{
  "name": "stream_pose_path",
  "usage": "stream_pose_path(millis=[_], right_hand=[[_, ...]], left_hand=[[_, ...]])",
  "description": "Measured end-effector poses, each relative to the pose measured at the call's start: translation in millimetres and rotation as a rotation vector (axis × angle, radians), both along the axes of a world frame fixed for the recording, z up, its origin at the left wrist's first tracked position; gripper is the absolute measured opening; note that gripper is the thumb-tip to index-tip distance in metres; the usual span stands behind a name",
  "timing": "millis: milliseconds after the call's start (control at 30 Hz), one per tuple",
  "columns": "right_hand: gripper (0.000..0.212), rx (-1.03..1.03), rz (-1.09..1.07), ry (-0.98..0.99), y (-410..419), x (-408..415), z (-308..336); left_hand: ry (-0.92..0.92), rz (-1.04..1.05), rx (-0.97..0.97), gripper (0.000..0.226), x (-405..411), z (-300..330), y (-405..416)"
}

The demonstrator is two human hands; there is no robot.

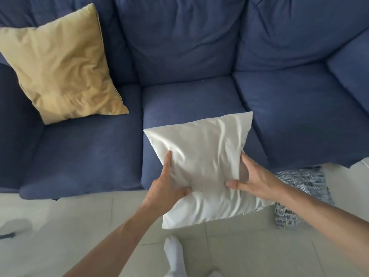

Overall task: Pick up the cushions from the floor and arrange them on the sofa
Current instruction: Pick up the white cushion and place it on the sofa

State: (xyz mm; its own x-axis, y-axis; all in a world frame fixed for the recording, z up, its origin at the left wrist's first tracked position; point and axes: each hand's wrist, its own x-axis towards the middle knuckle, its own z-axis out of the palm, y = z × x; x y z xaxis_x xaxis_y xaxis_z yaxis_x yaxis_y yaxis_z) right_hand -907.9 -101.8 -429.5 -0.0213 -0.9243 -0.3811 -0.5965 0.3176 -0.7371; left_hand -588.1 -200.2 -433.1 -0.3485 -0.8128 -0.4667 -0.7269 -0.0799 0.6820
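Observation:
A white cushion (203,156) is held in the air over the front edge of the blue sofa's (185,56) middle seat. My left hand (167,186) grips its left side and my right hand (253,176) grips its right side, thumbs on top. A yellow cushion (60,66) leans against the sofa's back at the left seat. A grey-and-white patterned cushion (299,196) lies on the floor at the right, against the sofa's front, partly hidden behind the white cushion and my right forearm.
Pale floor tiles (60,226) run along the front of the sofa. My foot in a white sock (173,252) stands below the white cushion. A small dark object (8,235) lies at the left edge of the floor.

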Motion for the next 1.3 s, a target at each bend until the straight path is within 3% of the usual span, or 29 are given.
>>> stream_pose_path(millis=[267, 467, 600, 867, 1300], right_hand=[[0.123, -0.107, 0.007, -0.015, -116, -33, 17], [0.123, -0.073, 0.056, 0.053, -225, -60, 24], [0.114, -0.108, -0.013, 0.095, -296, -68, 27], [0.115, -0.178, -0.122, 0.212, -413, -84, 8], [0.123, -0.101, -0.172, 0.490, -460, -104, -37]], left_hand=[[0.036, 0.024, -0.115, 0.136, -35, 21, -119], [0.058, 0.037, -0.119, 0.136, -60, 30, -220], [0.047, 0.027, -0.163, 0.137, -78, 34, -293], [0.007, 0.068, -0.266, 0.135, -119, 18, -418], [-0.010, -0.026, -0.321, 0.139, -128, -29, -463]])
